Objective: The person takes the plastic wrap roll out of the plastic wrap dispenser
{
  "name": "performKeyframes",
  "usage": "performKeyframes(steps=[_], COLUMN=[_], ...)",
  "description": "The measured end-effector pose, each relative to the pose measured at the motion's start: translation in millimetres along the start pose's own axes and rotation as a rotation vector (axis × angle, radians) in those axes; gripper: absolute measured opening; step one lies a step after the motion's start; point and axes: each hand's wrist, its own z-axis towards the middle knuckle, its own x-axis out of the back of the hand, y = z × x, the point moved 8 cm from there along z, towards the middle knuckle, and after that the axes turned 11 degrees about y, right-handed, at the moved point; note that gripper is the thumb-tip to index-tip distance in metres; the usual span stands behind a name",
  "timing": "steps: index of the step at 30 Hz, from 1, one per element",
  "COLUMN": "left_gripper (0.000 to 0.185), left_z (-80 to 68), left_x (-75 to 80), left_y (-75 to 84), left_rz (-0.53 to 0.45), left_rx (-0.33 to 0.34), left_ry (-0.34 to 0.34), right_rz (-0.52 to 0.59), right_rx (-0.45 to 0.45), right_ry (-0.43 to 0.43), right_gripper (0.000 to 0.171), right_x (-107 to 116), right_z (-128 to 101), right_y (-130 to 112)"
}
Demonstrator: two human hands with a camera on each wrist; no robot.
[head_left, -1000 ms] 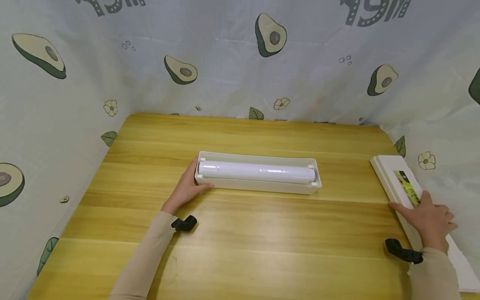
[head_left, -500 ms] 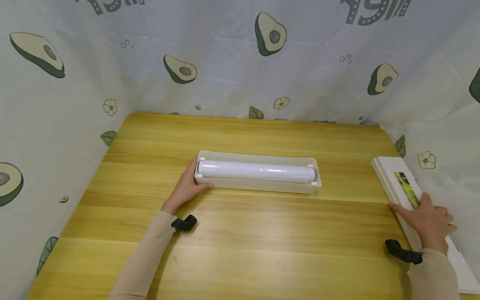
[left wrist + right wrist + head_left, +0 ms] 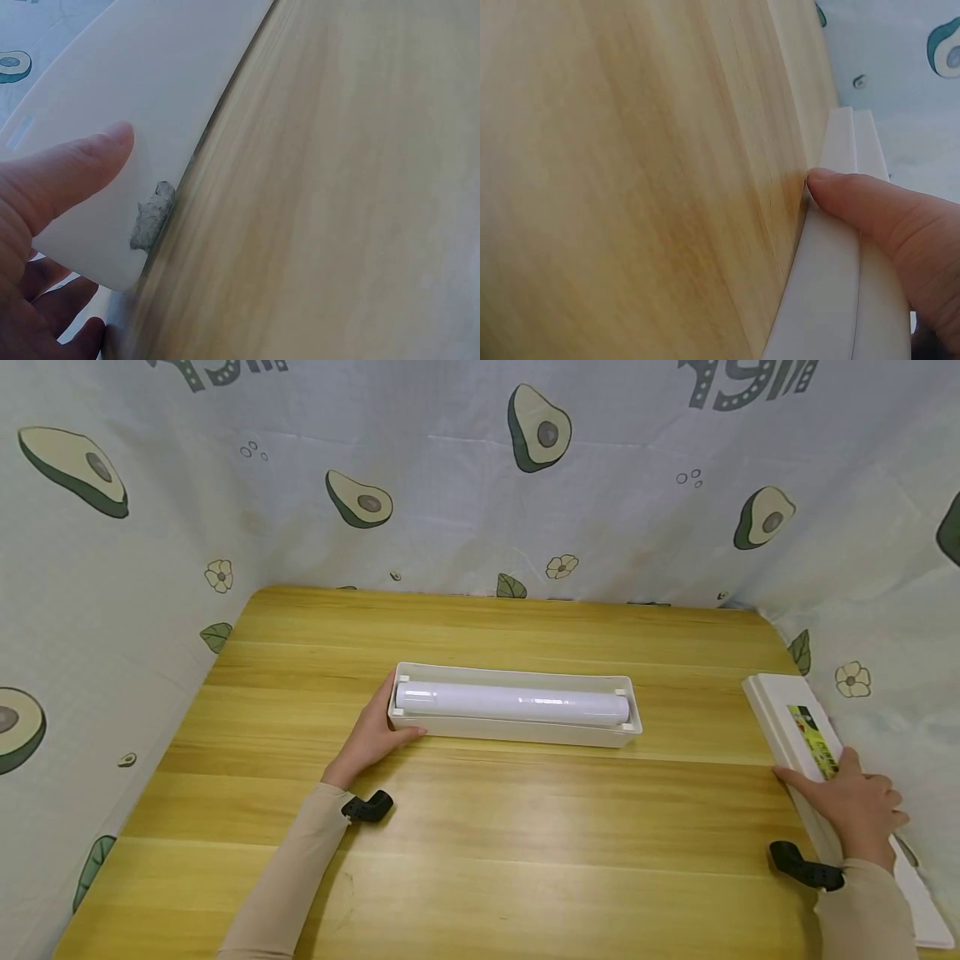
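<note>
A long white tray (image 3: 517,732) lies across the middle of the wooden table (image 3: 480,843), with a white roll of film (image 3: 517,702) lying in it. My left hand (image 3: 384,720) grips the tray's left end, the thumb (image 3: 67,180) against the front wall of the tray (image 3: 150,97) and the fingers round the end. At the table's right edge lies a long white lid (image 3: 780,714) with a coloured label. My right hand (image 3: 832,781) holds it, the thumb (image 3: 870,202) pressed to the left side of the lid (image 3: 832,285) and the fingers over its top.
Avocado-print cloth (image 3: 480,485) walls the table in at the back, left and right. Bare table wood (image 3: 525,627) shows behind and in front of the tray. A black wrist mount (image 3: 367,807) sits on the left arm and another (image 3: 806,866) on the right.
The right hand has edged slightly left on the lid, and the lid's near end looks a little narrower. The left hand and tray have stayed put.
</note>
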Motion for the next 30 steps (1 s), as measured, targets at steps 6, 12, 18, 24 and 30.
performKeyframes(steps=[6,12,18,24,30], left_gripper=[0.105,0.107,0.105,0.105,0.105], left_z=[-1.2,-0.2,0.8,0.0,-0.3], left_x=[0.3,1.7,2.2,1.2,1.1], left_y=[0.9,1.9,1.8,1.6,3.2], left_rz=[0.004,0.01,-0.004,-0.001,-0.003], left_rx=[-0.001,-0.01,-0.01,-0.008,-0.013], left_ry=[0.003,0.006,0.009,0.005,0.004], right_rz=[0.008,0.041,0.062,0.055,0.07], right_rx=[0.039,0.089,0.113,0.153,0.201], right_ry=[0.026,0.107,0.176,0.214,0.231], right_gripper=[0.112,0.106,0.101,0.095,0.093], right_x=[3.0,13.7,24.6,29.8,30.2], right_z=[-0.9,-2.5,-6.3,-10.8,-12.2], right_y=[-2.9,-9.9,-22.2,-32.6,-38.3])
